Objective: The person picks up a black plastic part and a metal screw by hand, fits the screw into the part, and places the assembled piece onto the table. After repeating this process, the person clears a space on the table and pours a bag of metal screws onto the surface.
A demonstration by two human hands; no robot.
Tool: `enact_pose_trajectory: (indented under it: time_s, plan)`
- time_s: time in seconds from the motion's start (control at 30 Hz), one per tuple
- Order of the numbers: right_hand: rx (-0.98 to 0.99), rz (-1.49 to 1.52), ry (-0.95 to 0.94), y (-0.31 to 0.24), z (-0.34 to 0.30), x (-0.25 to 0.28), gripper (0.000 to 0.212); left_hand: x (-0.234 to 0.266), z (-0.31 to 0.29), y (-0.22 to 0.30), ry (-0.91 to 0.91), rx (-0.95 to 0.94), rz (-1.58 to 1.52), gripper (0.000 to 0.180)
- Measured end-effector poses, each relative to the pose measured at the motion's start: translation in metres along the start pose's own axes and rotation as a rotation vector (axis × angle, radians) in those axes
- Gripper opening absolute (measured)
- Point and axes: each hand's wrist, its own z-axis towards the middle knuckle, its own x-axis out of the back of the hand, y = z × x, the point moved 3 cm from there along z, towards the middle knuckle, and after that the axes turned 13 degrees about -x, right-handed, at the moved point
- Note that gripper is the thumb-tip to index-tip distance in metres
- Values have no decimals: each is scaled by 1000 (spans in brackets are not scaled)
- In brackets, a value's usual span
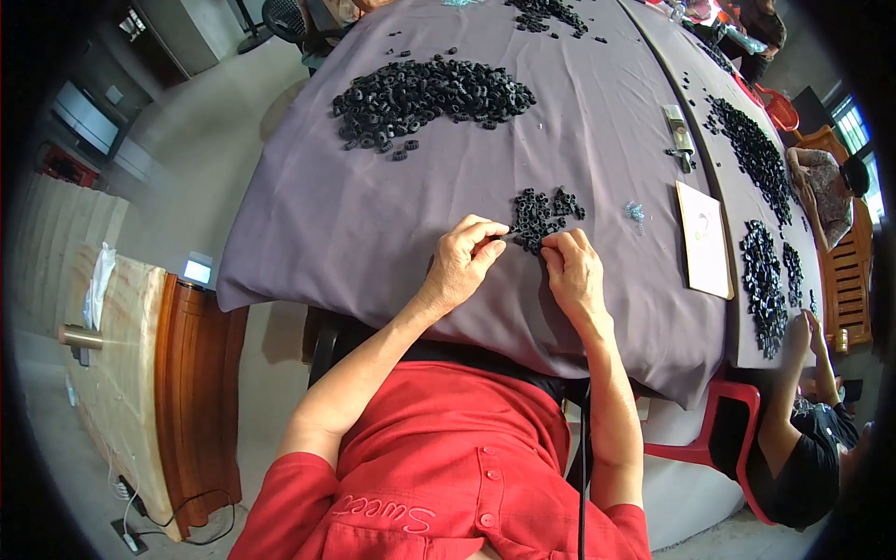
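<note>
Small black ring-like parts (pixel 534 219) lie in a little pile on the grey-purple cloth in front of me. My left hand (pixel 464 259) is at the pile's near left side, thumb and forefinger pinched on a small black part that barely shows between the fingertips. At the near right side of the pile is my right hand (pixel 575 269), its fingertips pressed together and touching the edge of the parts. What it pinches, if anything, is hidden by the fingers. The two hands are apart, with the pile's near end between them.
A large heap of black ridged parts (pixel 434 93) lies farther off on the cloth. To the right are small clear-blue pieces (pixel 636 213), a white board (pixel 705 240) and a metal tool (pixel 679 131). Other people sit along a second table with more black piles (pixel 763 289).
</note>
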Motion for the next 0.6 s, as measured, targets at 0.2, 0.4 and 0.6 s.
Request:
enact_pose_trajectory:
  time_s: [0.2, 0.4, 0.6]
  plan:
    - [-14, -27, -12, 2, -2, -1, 13, -4, 0, -1, 101, 214, -311, 18]
    - [-34, -8, 28, 3, -6, 1, 11, -28, -5, 3, 93, 364, -659, 23]
    - [-350, 586, -26, 19, -9, 1, 14, -27, -8, 2, 141, 340, -707, 25]
